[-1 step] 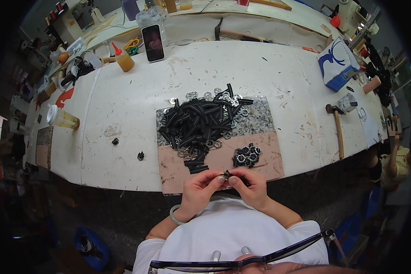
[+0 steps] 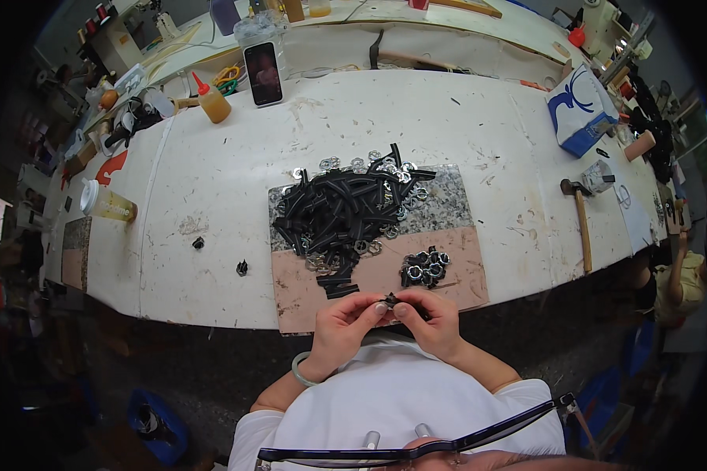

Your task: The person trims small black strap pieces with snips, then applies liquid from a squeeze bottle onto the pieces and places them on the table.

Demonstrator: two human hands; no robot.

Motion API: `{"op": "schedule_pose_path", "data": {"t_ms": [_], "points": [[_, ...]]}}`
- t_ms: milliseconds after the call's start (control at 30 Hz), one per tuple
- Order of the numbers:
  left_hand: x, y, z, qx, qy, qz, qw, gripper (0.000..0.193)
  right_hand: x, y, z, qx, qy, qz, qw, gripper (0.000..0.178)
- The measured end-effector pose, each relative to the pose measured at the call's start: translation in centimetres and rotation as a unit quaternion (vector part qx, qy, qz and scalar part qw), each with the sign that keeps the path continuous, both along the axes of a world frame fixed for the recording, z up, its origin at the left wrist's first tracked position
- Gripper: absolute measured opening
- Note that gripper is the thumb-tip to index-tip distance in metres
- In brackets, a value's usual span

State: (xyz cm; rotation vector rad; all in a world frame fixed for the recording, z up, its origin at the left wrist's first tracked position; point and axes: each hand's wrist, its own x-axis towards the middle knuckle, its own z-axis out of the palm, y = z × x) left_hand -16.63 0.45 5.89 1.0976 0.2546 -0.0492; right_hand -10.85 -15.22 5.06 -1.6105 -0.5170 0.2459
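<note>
At the front edge of the table, my left hand (image 2: pixel 340 330) and my right hand (image 2: pixel 434 323) pinch a small black strip piece (image 2: pixel 390 299) between thumbs and forefingers. Fingers cover most of it, so I cannot tell whether a ring is on it. Just beyond lies a large heap of short black strips (image 2: pixel 334 206), with silver rings (image 2: pixel 358 165) scattered round and among them. To the right of the heap, a small cluster of black strips fitted with silver rings (image 2: pixel 424 269) sits close to my right hand.
Beneath the heap is a speckled slab (image 2: pixel 450 206) with a tan sheet (image 2: pixel 463 267) at its near side. A hammer (image 2: pixel 583 228) lies right; a lidded cup (image 2: pixel 110 202) stands left. A phone (image 2: pixel 263 74) and glue bottle (image 2: pixel 213 104) stand farther back. Another person (image 2: pixel 678 282) is at far right.
</note>
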Motion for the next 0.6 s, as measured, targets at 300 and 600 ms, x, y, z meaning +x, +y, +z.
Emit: {"op": "schedule_pose_path", "data": {"t_ms": [300,600], "points": [[0.1,0.4,-0.2,0.276,-0.165,0.055,0.945,0.016,1.0,-0.9,1.7,0.088,0.089,0.066,0.99,0.029],[-0.2,0.1,-0.5,0.288,-0.193,0.068,0.935,0.027,1.5,-0.6,1.1,0.068,-0.262,0.039,0.962,0.019]]}}
